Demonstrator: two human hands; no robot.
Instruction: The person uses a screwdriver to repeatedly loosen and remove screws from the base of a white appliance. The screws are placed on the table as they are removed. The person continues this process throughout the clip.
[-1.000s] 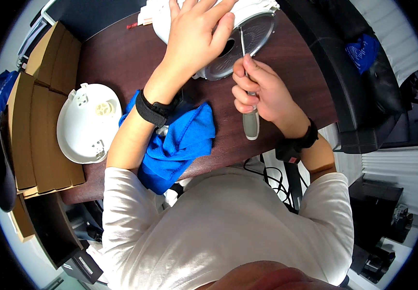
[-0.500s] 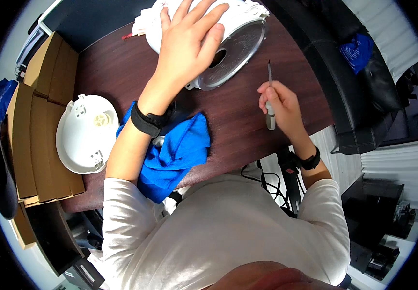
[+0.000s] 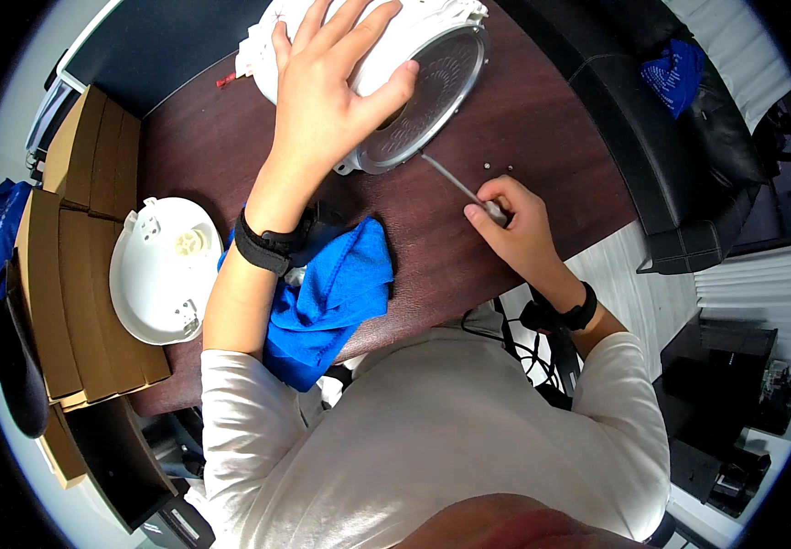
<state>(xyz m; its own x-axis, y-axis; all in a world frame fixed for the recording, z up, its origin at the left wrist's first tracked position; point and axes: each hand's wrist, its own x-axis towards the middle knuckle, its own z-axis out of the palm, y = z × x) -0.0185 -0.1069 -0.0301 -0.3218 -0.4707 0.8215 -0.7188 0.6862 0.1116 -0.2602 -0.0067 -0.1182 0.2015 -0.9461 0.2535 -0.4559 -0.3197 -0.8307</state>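
My left hand lies with fingers spread on a white rounded appliance housing at the far side of the table. Toward me, the housing shows a dark round plate with a grey rim and a pattern of small slots. My right hand is closed round the handle of a screwdriver. Its long shaft slants up and left, with the tip at or very near the lower rim of the plate; contact is hard to tell. Two tiny screw-like pieces lie on the table just beyond my right hand.
A blue cloth lies at the near table edge beside my left forearm. Left of it sits a white oval shell with a cream round part inside. Brown cardboard boxes line the left edge. Black padded seating borders the right.
The screwdriver has swung from upright to slanting left, its tip now at the plate's rim. My right hand has moved slightly toward me. Small pieces on the table have come into view.
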